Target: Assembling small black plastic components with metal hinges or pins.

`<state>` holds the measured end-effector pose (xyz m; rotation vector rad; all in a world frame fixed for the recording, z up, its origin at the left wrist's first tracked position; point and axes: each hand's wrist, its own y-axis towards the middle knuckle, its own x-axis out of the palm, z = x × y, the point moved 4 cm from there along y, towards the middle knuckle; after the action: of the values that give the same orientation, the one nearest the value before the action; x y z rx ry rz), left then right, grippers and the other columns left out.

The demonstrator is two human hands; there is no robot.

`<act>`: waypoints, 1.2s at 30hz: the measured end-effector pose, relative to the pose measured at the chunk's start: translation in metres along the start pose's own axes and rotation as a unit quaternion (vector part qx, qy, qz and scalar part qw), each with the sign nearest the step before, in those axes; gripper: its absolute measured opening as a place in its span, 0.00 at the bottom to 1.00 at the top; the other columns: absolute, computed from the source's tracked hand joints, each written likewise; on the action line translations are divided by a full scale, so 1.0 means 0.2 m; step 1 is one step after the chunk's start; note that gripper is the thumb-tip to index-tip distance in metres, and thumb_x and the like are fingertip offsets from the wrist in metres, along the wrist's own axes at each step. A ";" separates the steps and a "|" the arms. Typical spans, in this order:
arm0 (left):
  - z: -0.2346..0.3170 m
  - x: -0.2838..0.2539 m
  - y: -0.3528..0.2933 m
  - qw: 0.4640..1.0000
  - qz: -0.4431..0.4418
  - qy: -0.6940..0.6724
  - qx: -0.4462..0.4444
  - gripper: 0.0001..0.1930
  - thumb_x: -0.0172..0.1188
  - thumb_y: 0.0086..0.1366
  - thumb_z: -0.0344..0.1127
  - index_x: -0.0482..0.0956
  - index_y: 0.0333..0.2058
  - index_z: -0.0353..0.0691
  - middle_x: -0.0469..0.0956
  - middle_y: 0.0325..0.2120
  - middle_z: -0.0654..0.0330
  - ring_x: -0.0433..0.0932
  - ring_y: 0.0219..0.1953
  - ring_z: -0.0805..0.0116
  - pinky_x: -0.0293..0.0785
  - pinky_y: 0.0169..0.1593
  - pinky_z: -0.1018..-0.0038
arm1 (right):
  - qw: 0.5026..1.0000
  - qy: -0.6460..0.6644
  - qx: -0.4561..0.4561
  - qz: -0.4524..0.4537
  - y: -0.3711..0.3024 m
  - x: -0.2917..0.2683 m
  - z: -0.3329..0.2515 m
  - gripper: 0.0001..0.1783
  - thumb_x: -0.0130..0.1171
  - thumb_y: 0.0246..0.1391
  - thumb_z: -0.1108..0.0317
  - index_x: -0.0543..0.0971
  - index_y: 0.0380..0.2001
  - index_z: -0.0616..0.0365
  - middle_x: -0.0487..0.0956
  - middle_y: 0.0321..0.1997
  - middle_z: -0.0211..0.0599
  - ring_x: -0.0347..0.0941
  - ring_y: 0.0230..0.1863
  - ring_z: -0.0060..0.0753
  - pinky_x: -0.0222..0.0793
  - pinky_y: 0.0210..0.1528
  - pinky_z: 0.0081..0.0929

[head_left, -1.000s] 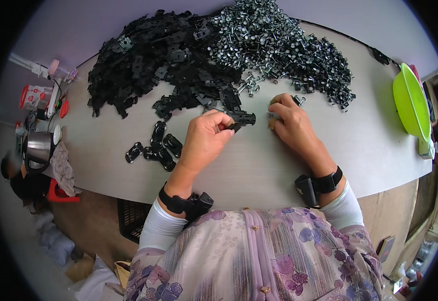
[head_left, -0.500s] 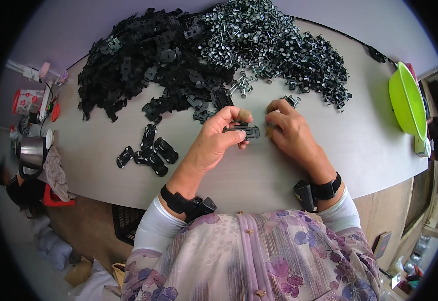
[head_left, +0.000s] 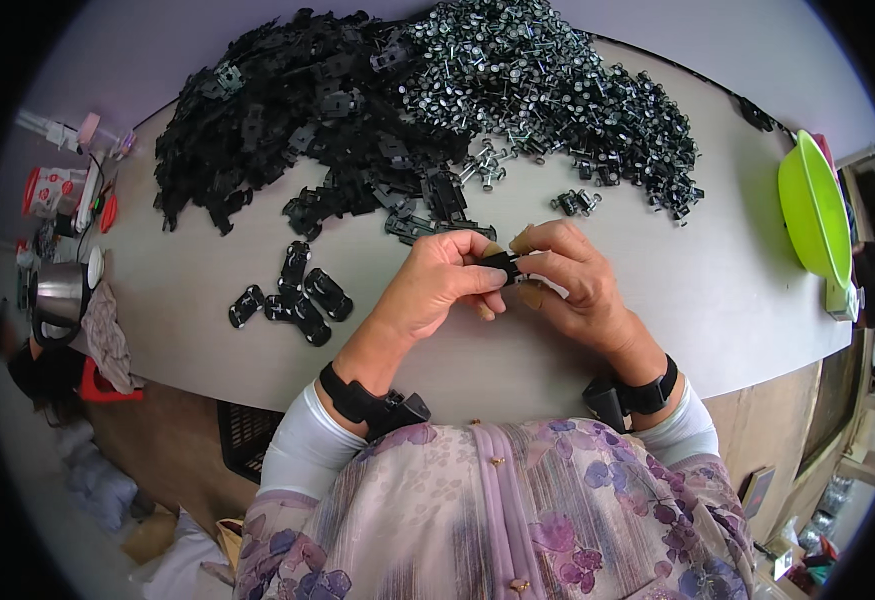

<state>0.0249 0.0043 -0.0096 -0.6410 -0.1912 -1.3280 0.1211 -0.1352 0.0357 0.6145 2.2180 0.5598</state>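
Observation:
My left hand (head_left: 435,288) is closed on a black plastic toy car chassis (head_left: 498,263), thumb on top and fingers beneath. Against the chassis's right end, my right hand (head_left: 579,283) pinches what looks like a wheel axle; a small silvery bit shows and the fingertips hide the rest. Just beyond the right hand lie a few loose wheel axles (head_left: 575,203). Several more chassis (head_left: 435,228) lie past the left hand, at the near edge of a large black chassis heap (head_left: 277,125). To the left, several small car bases with wheels (head_left: 309,294) rest in a loose cluster.
A big heap of metal wheel axles (head_left: 517,85) covers the back middle and right of the grey table (head_left: 717,300). A lime-green basin (head_left: 815,210) stands at the right edge. At the left are a steel kettle (head_left: 59,298), a cloth (head_left: 107,330) and a red stool (head_left: 109,380).
My right hand has moved left from beside the loose wheel axles and now meets the chassis. The left hand has turned the chassis slightly and still holds it.

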 end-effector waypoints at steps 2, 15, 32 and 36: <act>-0.01 -0.01 0.00 1.000 -0.013 -0.016 -0.011 0.08 0.62 0.60 0.25 0.76 0.37 0.31 0.79 0.27 0.58 0.80 0.24 0.70 0.77 0.26 0.78 | 1.000 0.003 0.006 -0.001 -0.01 0.02 0.00 0.17 0.68 0.33 0.81 0.77 0.31 0.59 0.76 0.39 0.38 0.73 0.39 0.42 0.72 0.40 0.33; -0.05 -0.02 -0.01 0.993 -0.071 -0.093 -0.037 0.06 0.61 0.62 0.30 0.79 0.36 0.35 0.78 0.25 0.62 0.76 0.20 0.74 0.67 0.22 0.82 | 0.998 0.059 -0.014 -0.001 -0.03 0.05 -0.04 0.12 0.67 0.37 0.81 0.74 0.25 0.62 0.77 0.38 0.40 0.76 0.41 0.41 0.75 0.39 0.32; -0.06 0.02 0.01 0.999 -0.032 0.039 -0.020 0.08 0.57 0.65 0.30 0.77 0.38 0.30 0.78 0.28 0.60 0.80 0.24 0.73 0.78 0.26 0.79 | 0.949 -0.231 0.214 0.025 -0.07 -0.24 0.35 0.10 0.56 0.41 0.81 0.76 0.31 0.63 0.75 0.33 0.42 0.72 0.31 0.47 0.69 0.36 0.37; -0.07 0.01 0.01 0.999 -0.021 0.019 -0.033 0.12 0.56 0.67 0.35 0.77 0.39 0.29 0.78 0.30 0.58 0.80 0.24 0.70 0.79 0.27 0.77 | 0.942 -0.140 0.304 -0.010 -0.06 -0.25 0.28 0.09 0.54 0.41 0.82 0.76 0.30 0.65 0.73 0.30 0.37 0.72 0.29 0.35 0.68 0.32 0.28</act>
<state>0.0251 -0.0053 -0.0212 -0.6689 -0.1307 -1.3900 0.1905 -0.1632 0.0208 0.9147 2.1027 -0.2394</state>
